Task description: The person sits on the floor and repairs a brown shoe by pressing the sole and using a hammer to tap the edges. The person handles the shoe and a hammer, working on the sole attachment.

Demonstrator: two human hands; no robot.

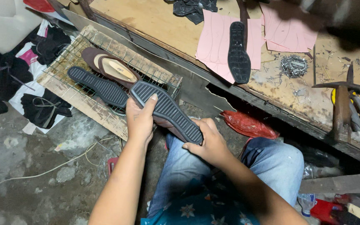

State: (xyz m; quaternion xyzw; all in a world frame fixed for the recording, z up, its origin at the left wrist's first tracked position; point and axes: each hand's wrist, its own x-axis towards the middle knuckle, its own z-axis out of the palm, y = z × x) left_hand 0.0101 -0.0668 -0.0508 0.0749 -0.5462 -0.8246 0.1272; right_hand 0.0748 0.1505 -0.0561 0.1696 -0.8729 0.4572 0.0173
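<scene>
So, far left, a wire rack (146,68) is seen with a ribbed black sole (96,86) and a brown shoe (111,67) laid on it. Just right of that, a shoe with a ribbed sole (166,111) is gripped sole-up over the lap: its toe end is wrapped by the left hand (139,118), its heel end pinched by the right hand (210,143). Far right, another black sole (238,53) is rested on pink paper (215,41).

Single head-worn view.
You looked steeply down, close over your lap, workbench (155,25) edge ahead.
</scene>
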